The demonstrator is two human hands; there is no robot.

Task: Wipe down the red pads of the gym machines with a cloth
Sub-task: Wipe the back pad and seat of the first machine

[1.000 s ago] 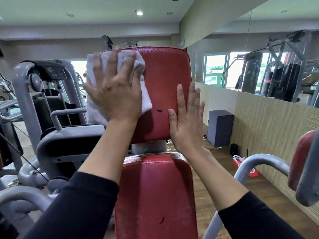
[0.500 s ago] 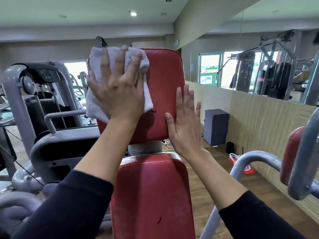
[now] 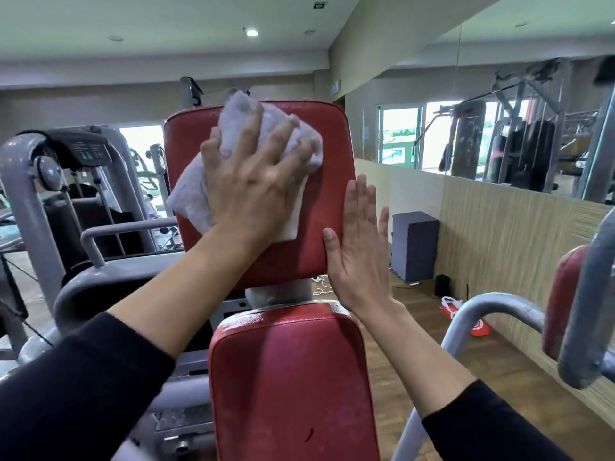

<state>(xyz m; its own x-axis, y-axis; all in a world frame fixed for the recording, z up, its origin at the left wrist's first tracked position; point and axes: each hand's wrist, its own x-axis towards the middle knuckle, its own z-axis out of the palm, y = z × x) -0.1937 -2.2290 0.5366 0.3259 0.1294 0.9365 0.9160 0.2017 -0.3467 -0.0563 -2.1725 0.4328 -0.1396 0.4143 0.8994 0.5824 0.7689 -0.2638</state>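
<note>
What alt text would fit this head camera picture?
A person's left hand presses a white cloth against the upper red pad of a gym machine, while the right hand rests flat on that pad's right edge. A second red pad sits below.

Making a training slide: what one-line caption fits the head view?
Left hand presses a white cloth on the upper red pad while the right hand braces its edge.

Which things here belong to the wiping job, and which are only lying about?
Job: left hand, pressing the white cloth on the upper red pad; right hand, flat at its edge; lower red pad.
Lying about: grey box, red-and-white bag, white cable.
</note>
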